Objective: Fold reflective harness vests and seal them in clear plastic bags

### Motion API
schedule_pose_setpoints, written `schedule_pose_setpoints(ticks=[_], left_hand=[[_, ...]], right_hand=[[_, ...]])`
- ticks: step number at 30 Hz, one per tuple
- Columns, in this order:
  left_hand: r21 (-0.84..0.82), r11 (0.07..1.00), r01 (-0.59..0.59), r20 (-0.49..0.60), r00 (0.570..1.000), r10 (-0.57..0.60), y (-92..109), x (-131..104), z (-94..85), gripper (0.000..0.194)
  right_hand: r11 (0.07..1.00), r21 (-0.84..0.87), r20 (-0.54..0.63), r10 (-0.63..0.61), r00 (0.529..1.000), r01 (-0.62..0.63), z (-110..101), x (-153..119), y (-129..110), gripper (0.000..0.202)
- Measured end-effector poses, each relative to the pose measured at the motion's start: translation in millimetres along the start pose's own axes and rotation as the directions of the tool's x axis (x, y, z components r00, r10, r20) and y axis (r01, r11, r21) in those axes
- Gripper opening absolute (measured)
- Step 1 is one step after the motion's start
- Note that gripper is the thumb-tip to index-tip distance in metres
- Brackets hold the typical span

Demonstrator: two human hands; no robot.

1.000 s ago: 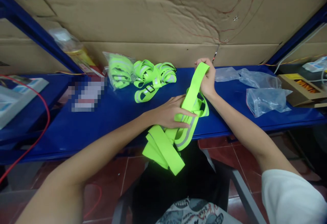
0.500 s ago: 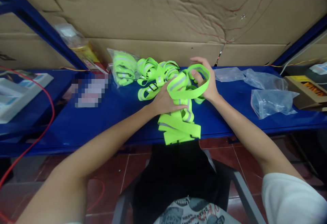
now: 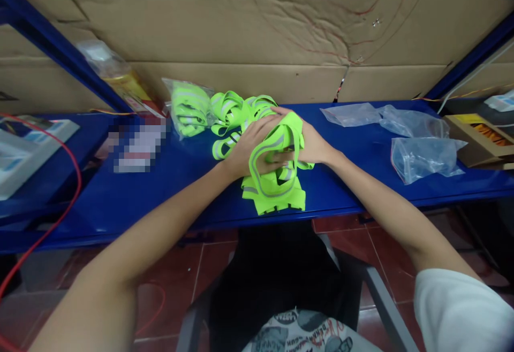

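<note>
A neon-green reflective strap [image 3: 277,187] with a grey stripe is bunched in loops near the table's front edge. My left hand [image 3: 252,148] is wrapped around its left side, fingers partly inside a loop. From the right, my right hand [image 3: 311,140] grips the same bundle, with most of its fingers hidden behind the strap. The two hands nearly meet at the top. Behind them lies a pile of similar straps [image 3: 228,108], some with black buckles. Left of that pile stands a clear bag packed with folded green strap [image 3: 189,108].
Clear plastic bags [image 3: 425,157] lie at the right, beside an open cardboard box [image 3: 482,138] with orange contents. A bottle with a yellow label [image 3: 120,76] leans at the back left. A red cable [image 3: 74,165] hangs at the left. Cardboard [image 3: 201,31] walls the back.
My right hand has moved left and closed in toward my left hand. The wide loop it held open is now gathered and tipped down toward the front over the bundle.
</note>
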State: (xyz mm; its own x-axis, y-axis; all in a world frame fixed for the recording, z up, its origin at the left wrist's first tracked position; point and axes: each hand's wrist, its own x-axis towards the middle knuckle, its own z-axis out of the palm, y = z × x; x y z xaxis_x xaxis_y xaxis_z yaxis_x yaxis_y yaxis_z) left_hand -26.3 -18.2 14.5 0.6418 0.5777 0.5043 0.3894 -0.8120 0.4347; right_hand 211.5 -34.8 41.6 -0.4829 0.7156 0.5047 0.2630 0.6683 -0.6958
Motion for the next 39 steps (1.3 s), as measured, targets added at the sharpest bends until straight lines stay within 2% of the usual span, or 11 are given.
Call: schedule_pose_setpoints(ticks=[3,6,11,14,17,22,26,28,30,33,39], left_hand=[[0.105,0.978,-0.181,0.017,0.984,0.180,6.2,-6.7,-8.0,0.085],[0.145,0.979,-0.142,0.017,0.990,0.141,8.1,-7.8,-12.5,0.077],[0.053,0.978,0.200,-0.032,0.980,-0.198,-3.8,7.6,-7.1,0.084],[0.045,0.974,0.223,-0.029,0.975,-0.222,-9.1,9.5,-4.5,0.065],[0.069,0.978,0.198,-0.110,0.976,-0.190,-5.6,6.0,-4.5,0.052],[0.115,0.976,0.183,-0.235,0.960,-0.152,0.1,6.2,-4.2,0.039],[0.057,0.986,0.157,-0.309,0.942,-0.132,2.7,6.5,-11.6,0.036],[-0.059,0.987,0.152,-0.220,0.962,-0.161,6.6,4.3,-19.8,0.043],[-0.177,0.975,0.135,0.024,0.991,-0.133,10.7,1.3,-28.1,0.048],[-0.210,0.976,0.060,0.301,0.954,0.007,13.3,-2.3,-34.6,0.052],[-0.050,0.998,-0.024,0.312,0.949,0.038,10.9,-6.6,-27.7,0.082]], right_hand=[[0.999,0.039,0.000,-0.002,1.000,0.002,5.2,-3.1,-14.5,0.076],[0.998,-0.008,-0.021,0.070,0.997,-0.070,8.4,-4.5,-22.6,0.056],[0.968,-0.048,-0.438,0.201,0.876,-0.246,-6.6,4.8,21.6,0.080],[0.936,-0.026,-0.508,0.289,0.812,-0.350,-29.6,5.3,54.1,0.093],[0.934,-0.198,-0.596,0.125,0.793,-0.296,-44.7,0.8,52.6,0.079],[0.826,-0.499,-0.464,-0.001,0.886,-0.261,-32.8,-4.9,4.8,0.053],[0.836,-0.519,-0.288,0.028,0.957,-0.181,-21.9,-6.3,-12.2,0.050],[0.883,-0.442,-0.152,0.099,0.983,-0.157,-22.3,-7.3,-12.2,0.048],[0.913,-0.375,0.037,0.185,0.982,-0.158,-24.9,-8.5,-9.9,0.042],[0.894,-0.413,0.228,0.285,0.931,-0.172,-29.8,-9.5,-4.4,0.025],[0.764,-0.626,0.112,0.285,0.952,-0.155,-39.4,-9.3,13.4,0.043]])
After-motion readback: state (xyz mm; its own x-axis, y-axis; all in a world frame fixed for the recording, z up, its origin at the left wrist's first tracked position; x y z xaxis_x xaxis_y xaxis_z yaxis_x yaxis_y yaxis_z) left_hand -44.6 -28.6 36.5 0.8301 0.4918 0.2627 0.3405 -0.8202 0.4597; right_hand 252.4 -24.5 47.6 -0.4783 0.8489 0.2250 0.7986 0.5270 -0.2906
